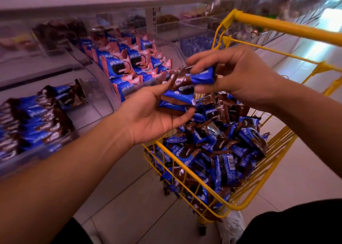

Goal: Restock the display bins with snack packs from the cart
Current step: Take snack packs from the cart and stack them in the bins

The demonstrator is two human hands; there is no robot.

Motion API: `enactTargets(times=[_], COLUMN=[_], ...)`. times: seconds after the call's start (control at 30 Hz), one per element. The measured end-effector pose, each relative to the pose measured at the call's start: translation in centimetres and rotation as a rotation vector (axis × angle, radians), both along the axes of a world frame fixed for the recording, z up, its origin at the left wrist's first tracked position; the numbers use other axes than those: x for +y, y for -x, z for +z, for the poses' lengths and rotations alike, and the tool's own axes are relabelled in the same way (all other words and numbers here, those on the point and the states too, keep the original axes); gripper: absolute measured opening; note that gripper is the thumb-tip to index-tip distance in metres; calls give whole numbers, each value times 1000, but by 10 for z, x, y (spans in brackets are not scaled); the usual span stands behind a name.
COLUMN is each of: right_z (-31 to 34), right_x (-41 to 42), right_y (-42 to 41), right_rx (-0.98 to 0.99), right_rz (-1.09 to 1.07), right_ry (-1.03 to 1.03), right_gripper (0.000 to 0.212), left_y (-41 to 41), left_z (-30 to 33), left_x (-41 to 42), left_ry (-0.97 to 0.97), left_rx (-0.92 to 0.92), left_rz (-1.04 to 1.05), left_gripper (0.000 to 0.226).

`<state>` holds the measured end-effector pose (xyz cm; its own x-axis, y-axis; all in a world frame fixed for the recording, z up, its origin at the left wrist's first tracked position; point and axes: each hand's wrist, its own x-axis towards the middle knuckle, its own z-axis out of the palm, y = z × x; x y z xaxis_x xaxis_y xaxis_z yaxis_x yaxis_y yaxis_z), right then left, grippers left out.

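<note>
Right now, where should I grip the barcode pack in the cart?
Pinch the barcode pack across its flat faces near the upper end, coming from above. It stands nearly upright at the heap's near edge, beside the yellow cart rim, top exposed, neighbours crowding its lower part.

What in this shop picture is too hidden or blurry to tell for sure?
- Top shelf goods, head view: motion blur, kinds unreadable.
- Cart wheels: mostly hidden under the basket and packs.
- How many packs the left hand holds: the stack overlaps itself.
- Brown-and-blue bin: cut off by the left edge.
- Right hand pack label: blurred, partly covered by fingers.
</note>
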<state>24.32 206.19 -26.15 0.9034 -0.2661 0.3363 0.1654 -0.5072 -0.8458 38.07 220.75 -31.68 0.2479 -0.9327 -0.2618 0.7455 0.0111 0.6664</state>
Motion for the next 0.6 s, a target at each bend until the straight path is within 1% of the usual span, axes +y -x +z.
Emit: enactTargets(times=[0.07,0.13,0.2,0.27,0.4,0.47,0.5,0.53,0.6], right_z=[2,0,-4,-5,0,0,-1,-2,-2], right_x=[-5,-10,-9,-8,-11,-11,-10,-8,-5], right_y=[4,6,5,4,5,4,3,2,-1], right_rx=[36,69,92,95,131,138,131,122,110], right_rz=[63,103,80,47,1,14,15,10,-7], right_ry=[-46,-96,-21,32,-30,-127,-191,-258,-378], right_gripper=[38,35,27,29,68,78,76,69,48], left_y=[-2,-3,-3,-2,0,2,2,3,4], left_z=[-3,-4,-3,-2,-1,0,0,1,1], left_x=[1,2,3,4,5,5,5,5,4], left_ry=[28,42,42,26,2,1,4,7,1], left_rx=[24,22,-10,-29,-55,-60,-60,-63,-74], left_rz=[0,1,-10,-12,-17,-23,-21,-18,-17], left_gripper=[34,36,36,35,36,36,35,33,32])
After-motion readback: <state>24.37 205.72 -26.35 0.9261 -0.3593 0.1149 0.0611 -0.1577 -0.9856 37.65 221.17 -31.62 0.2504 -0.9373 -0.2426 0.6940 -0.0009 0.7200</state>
